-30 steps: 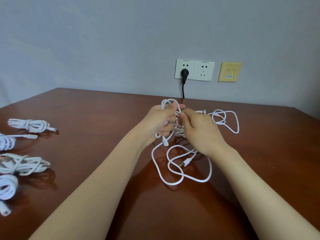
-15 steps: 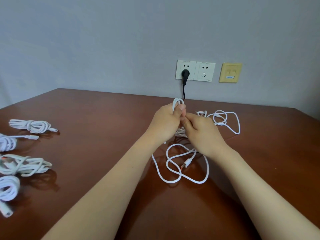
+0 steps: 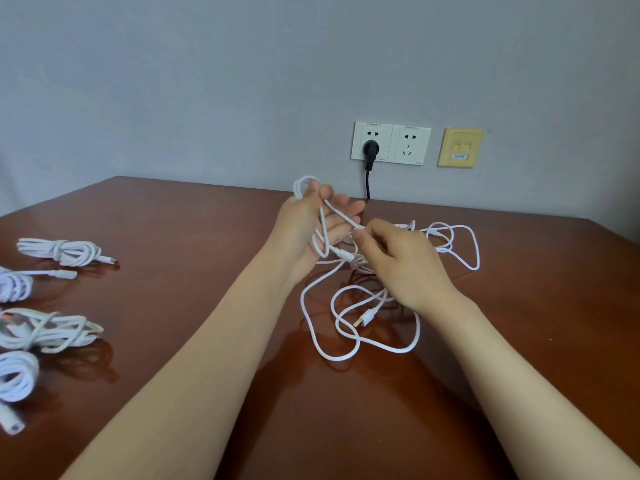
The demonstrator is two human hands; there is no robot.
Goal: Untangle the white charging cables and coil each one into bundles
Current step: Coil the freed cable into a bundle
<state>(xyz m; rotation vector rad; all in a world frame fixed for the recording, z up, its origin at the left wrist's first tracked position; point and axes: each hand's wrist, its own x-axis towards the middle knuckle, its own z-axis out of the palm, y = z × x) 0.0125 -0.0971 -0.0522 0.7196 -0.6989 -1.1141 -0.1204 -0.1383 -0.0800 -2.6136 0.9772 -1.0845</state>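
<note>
"White cable (image 3: pixel 343 215) first. Which hand has it?"

"Both. The left hand (image 3: pixel 306 230), just above mid-frame, has its palm turned to the right and its fingers loosely spread. The cable loops over the top of the hand and runs down across the palm."

"And the right hand (image 3: pixel 401 263)?"

"Just right of it, fingers curled. Thumb and forefinger pinch the same cable where it leaves the left palm."

"Where is the rest of it?"

"In a loose tangle (image 3: pixel 356 336) on the brown table (image 3: pixel 194 244), below and to the right of the hands. A USB plug (image 3: pixel 363 318) lies in the middle of it."

"Further out?"

"Coiled bundles (image 3: pixel 62 251) lie along the left edge of the frame. On the grey wall, upper centre, there is a double socket (image 3: pixel 412 145) with a black plug (image 3: pixel 371 147) in it. A yellow plate (image 3: pixel 460 147) sits to its right."
</note>
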